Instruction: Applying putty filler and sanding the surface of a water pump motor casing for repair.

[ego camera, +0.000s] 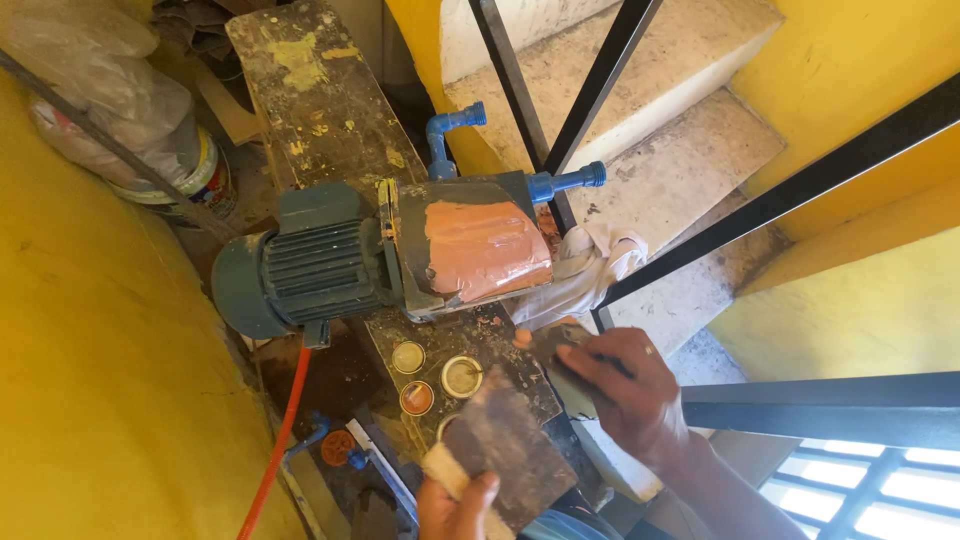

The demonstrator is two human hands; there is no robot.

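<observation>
- The right hand (628,393) is closed around a small grey scraper-like tool (563,352), index finger laid along its back. The tool's tip carries a dab of pinkish-orange filler and points toward the lower edge of the pump casing, a hold that gives fingertip control over the blade.
- The left hand (455,506) grips a flat, dark, stained rectangular board (505,447) by its pale near corner, thumb on top. The board is held roughly level beside the right hand, so it appears to serve as a palette within reach of the tool.
- The grey-blue electric water pump with ribbed motor housing (330,265) lies across a worn, paint-spattered wooden plank (310,90), which raises it off the floor to working height.
- The casing end carries a broad patch of smooth pinkish-orange filler (487,247); blue plastic pipe fittings (565,182) project from it toward the concrete stairs (660,110).
- A white cloth (590,272) is wedged between the casing and the black metal railing (590,95).
- Three small round tin lids (435,378) rest on the plank just below the pump, close to both hands.
- A red hose (285,430) runs down from under the motor.
</observation>
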